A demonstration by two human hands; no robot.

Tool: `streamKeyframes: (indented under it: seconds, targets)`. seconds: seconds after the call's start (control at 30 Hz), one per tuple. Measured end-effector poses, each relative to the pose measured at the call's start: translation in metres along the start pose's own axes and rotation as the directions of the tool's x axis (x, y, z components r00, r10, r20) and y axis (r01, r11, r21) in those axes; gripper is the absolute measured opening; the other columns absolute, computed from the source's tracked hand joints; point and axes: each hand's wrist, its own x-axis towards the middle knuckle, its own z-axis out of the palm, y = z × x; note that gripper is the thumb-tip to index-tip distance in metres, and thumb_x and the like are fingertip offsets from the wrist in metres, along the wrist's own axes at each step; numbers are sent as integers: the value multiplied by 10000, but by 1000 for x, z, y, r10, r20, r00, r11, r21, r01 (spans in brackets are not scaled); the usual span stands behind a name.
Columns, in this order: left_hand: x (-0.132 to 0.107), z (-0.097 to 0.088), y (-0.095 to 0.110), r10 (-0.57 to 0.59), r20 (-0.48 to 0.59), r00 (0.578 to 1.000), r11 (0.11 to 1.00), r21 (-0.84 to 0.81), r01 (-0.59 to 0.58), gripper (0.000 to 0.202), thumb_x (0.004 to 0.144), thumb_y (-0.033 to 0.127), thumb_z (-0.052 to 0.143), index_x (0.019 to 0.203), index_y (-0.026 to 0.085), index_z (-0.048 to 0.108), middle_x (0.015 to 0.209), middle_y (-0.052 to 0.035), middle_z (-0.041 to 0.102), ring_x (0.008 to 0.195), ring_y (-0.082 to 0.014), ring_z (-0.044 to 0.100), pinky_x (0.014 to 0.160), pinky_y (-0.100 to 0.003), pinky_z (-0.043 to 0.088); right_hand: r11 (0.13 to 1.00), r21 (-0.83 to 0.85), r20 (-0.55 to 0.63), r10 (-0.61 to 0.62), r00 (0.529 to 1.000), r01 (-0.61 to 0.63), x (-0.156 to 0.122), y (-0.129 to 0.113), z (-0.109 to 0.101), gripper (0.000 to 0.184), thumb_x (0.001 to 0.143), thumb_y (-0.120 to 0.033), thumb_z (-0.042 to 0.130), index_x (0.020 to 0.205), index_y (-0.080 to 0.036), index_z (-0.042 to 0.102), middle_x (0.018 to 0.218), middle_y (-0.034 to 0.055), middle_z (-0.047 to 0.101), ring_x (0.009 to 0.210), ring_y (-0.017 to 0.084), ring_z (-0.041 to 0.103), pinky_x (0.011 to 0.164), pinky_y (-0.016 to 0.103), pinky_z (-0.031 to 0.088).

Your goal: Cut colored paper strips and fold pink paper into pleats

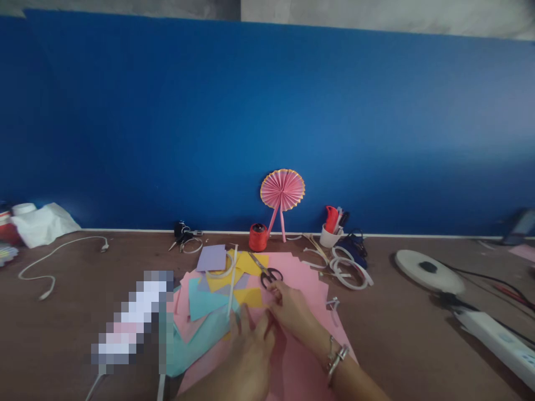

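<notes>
The left hand (pixel 251 351) lies open, palm down, fingers spread over the pink paper (pixel 307 278) on the worktop (pixel 388 340). The right hand (pixel 292 312) has its fingers bent inward; whether it grips anything, I cannot tell. With the hands as the dial's centre, scissors (pixel 264 271) lie at twelve o'clock, their handles just beside the right fingertips. Teal paper (pixel 204 298) spreads at ten. Farther off at twelve, a pink pleated fan (pixel 282 189) stands against the blue panel (pixel 209 122), beside a red spool (pixel 258 239).

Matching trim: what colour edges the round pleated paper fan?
Yellow edges the round pink paper fan, head view.
</notes>
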Motion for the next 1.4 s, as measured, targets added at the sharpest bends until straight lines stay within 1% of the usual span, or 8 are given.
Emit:
streamKeyframes:
  seconds: [0.17, 0.6, 0.73, 0.93, 1.1, 1.17, 1.3, 1.4]
  targets:
    - [2, 11, -1, -17, -36, 999, 1000, -9, 17, 682, 732, 335, 562, 1389, 234, 408, 1431, -117, 413, 1284, -557, 210, 940, -798, 115, 1000, -29, 17, 8, 1000, -8, -2, -4, -2, 382, 695, -54, 497, 1032, -182, 624, 782, 22, 701, 723, 162, 621, 656, 234, 315]
    - [-2, -16, 3, -6, 53, 999, 1000, -26, 7, 626, 798, 320, 493, 1404, 207, 381, 1441, -152, 390, 1289, -534, 243, 948, -775, 156, 982, -176, 20, -60, 998, 63, -4, -4, 3, 449, 713, -71, 476, 1142, -162, 573, 966, 87, 705, 921, 226, 617, 766, 294, 291]
    - [-3, -17, 4, -14, 30, 999, 999, -34, 15, 637, 791, 286, 502, 1410, 221, 368, 1451, -140, 379, 1298, -526, 235, 962, -762, 166, 976, -198, 36, -88, 996, 93, -5, -6, 3, 460, 733, -73, 449, 1175, -147, 554, 1056, 107, 685, 985, 237, 599, 800, 308, 290]
    - [-1, -9, 2, -31, 1, 1000, 999, -19, 31, 589, 811, 241, 472, 1395, 239, 397, 1451, -134, 379, 1289, -516, 271, 964, -742, 215, 972, -227, 40, -51, 998, 59, -7, -10, 1, 489, 746, -89, 464, 1229, -130, 527, 1027, 130, 687, 959, 253, 605, 789, 314, 318]
    - [1, 3, 3, -72, -62, 995, 997, 5, 72, 541, 822, 282, 489, 1361, 241, 455, 1465, -168, 343, 1274, -529, 292, 951, -753, 199, 992, -123, -30, -32, 999, 28, -6, -3, 2, 482, 714, -83, 497, 1189, -139, 557, 1043, 128, 668, 928, 245, 607, 762, 294, 369]
    - [1, 4, 4, -77, -38, 996, 997, 29, 78, 577, 786, 327, 552, 1350, 237, 470, 1485, -182, 296, 1285, -539, 259, 957, -754, 170, 999, -29, -68, -16, 998, 14, -4, 3, 1, 479, 681, -52, 487, 1143, -139, 577, 1030, 117, 663, 897, 223, 607, 730, 271, 388]
    - [1, -3, 4, -92, 42, 995, 995, 48, 90, 705, 724, 386, 625, 1381, 236, 418, 1489, -226, 257, 1301, -541, 223, 950, -764, 115, 982, 188, -106, 4, 994, 16, 0, 12, 0, 418, 693, -36, 408, 1041, -147, 611, 795, 49, 658, 695, 163, 584, 590, 222, 378]
    - [1, -5, 3, -87, 78, 993, 996, 29, 85, 721, 723, 419, 622, 1389, 249, 402, 1491, -234, 246, 1303, -537, 222, 948, -761, 106, 971, 237, -152, -3, 988, 39, 2, 16, -1, 366, 719, -61, 388, 984, -151, 624, 744, 34, 640, 626, 145, 545, 545, 215, 350]
